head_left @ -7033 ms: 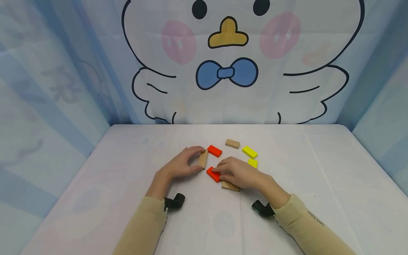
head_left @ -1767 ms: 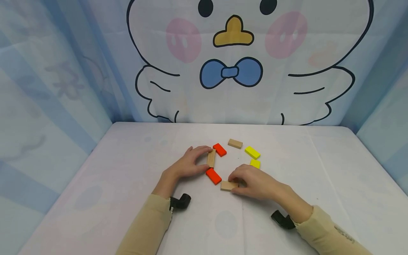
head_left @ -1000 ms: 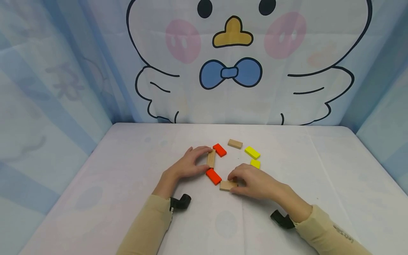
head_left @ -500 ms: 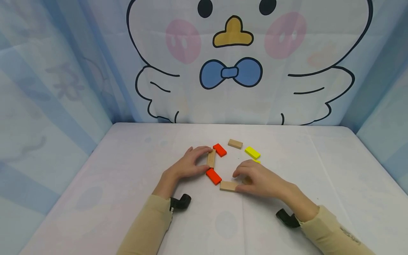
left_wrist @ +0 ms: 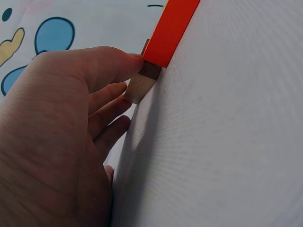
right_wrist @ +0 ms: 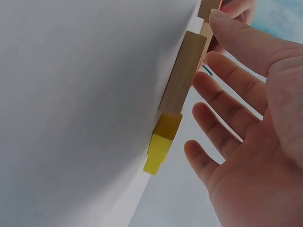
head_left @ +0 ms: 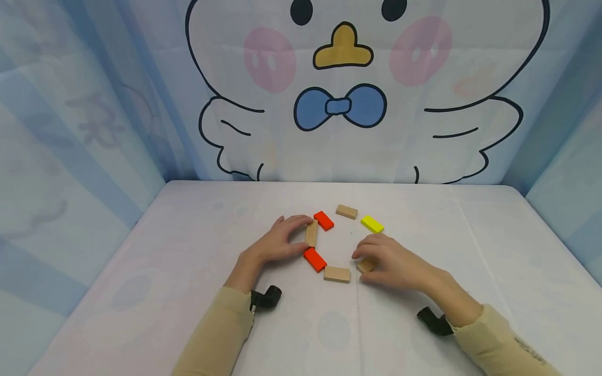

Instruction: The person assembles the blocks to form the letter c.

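My left hand (head_left: 275, 240) pinches a plain wooden block (head_left: 311, 233) end to end, thumb at the near end and fingertips at the far end. A red block (left_wrist: 173, 30) lies against its near end by the thumb, and another red block (head_left: 324, 221) lies beside its far end. My right hand (head_left: 392, 263) is around a second wooden block (head_left: 366, 265), partly hiding it; in the right wrist view its relaxed fingers stand apart from that block (right_wrist: 183, 71). A front wooden block (head_left: 336, 274) lies left of the right hand, near the red one.
A far wooden block (head_left: 346, 211) and a yellow block (head_left: 372, 224) lie behind my right hand, part of a rough ring. Another yellow block (right_wrist: 164, 135) is hidden in the head view. A white cloth covers the table (head_left: 282, 334); a printed curtain (head_left: 329, 151) stands behind.
My right hand has left the front wooden block and moved right to another one, now covering the nearer yellow block. Earlier it touched the near red block. The left-hand block has shifted slightly right.
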Demonstrator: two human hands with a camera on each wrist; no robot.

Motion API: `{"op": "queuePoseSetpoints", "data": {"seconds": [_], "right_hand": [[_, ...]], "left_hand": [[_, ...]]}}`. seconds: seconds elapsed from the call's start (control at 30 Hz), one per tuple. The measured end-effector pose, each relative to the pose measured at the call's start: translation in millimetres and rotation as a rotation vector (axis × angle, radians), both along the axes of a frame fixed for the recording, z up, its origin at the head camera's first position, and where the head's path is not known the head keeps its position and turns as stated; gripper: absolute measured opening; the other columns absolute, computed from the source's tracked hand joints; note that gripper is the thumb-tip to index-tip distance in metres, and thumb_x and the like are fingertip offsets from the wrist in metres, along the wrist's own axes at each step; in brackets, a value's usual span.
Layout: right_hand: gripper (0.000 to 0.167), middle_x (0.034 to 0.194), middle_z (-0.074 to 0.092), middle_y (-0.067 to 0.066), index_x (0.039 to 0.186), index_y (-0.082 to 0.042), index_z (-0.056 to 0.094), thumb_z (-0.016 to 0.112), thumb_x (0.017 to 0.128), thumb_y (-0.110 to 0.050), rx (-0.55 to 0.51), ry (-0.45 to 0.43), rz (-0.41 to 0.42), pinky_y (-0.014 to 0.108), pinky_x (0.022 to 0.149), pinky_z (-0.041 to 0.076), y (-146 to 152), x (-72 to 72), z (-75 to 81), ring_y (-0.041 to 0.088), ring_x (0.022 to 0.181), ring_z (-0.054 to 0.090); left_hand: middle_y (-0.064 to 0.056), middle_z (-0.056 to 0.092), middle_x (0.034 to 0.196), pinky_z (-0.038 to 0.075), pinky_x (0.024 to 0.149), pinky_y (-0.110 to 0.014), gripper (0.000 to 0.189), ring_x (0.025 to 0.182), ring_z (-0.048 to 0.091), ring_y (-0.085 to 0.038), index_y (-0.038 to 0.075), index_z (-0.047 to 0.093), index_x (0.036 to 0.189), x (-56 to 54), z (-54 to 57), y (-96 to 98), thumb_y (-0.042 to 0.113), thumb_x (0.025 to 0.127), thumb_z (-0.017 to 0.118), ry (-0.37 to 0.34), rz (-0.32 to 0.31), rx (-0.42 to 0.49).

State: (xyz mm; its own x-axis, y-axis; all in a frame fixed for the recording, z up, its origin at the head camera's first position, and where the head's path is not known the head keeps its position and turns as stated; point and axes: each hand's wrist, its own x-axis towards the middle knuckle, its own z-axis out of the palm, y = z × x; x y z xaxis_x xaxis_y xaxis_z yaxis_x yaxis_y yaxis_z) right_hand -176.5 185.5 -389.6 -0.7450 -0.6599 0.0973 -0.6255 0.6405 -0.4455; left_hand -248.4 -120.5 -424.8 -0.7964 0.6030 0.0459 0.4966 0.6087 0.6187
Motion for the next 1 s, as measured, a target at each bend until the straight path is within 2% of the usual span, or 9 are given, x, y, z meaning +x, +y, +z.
{"op": "queuePoseSetpoints", "data": {"seconds": [0.3, 0.8, 1.0], "right_hand": [[0.031, 0.117, 0.063, -0.002, 0.111, -0.015, 0.072, 0.083, 0.082, -0.01, 0.017, 0.037, 0.001, 0.051, 0.099, 0.046, 10.0, 0.2, -0.2, 0.026, 0.113, 0.055], [0.03, 0.109, 0.062, -0.008, 0.106, -0.015, 0.073, 0.083, 0.081, -0.003, 0.005, 0.109, 0.03, 0.045, 0.093, 0.049, 15.1, -1.4, -3.7, 0.019, 0.106, 0.056], [0.028, 0.108, 0.062, -0.008, 0.106, -0.016, 0.073, 0.081, 0.083, -0.003, 0.014, 0.091, 0.031, 0.046, 0.095, 0.048, 16.8, -0.8, -1.1, 0.021, 0.107, 0.056]], "left_hand": [[-0.009, 0.042, 0.156, 0.002, 0.122, -0.049, 0.06, 0.146, 0.032, -0.026, 0.01, 0.047, 0.15, 0.8, 1.7, -0.9, 0.027, 0.094, 0.063, 0.002, 0.001, -0.001], [-0.008, 0.042, 0.156, 0.002, 0.122, -0.049, 0.06, 0.146, 0.032, -0.025, 0.011, 0.047, 0.15, -0.7, -0.5, -0.3, 0.028, 0.094, 0.063, 0.005, 0.002, 0.0], [-0.008, 0.042, 0.156, 0.002, 0.122, -0.049, 0.06, 0.146, 0.032, -0.025, 0.011, 0.047, 0.15, -0.4, -0.7, 0.3, 0.027, 0.094, 0.063, 0.004, 0.004, 0.002]]}}
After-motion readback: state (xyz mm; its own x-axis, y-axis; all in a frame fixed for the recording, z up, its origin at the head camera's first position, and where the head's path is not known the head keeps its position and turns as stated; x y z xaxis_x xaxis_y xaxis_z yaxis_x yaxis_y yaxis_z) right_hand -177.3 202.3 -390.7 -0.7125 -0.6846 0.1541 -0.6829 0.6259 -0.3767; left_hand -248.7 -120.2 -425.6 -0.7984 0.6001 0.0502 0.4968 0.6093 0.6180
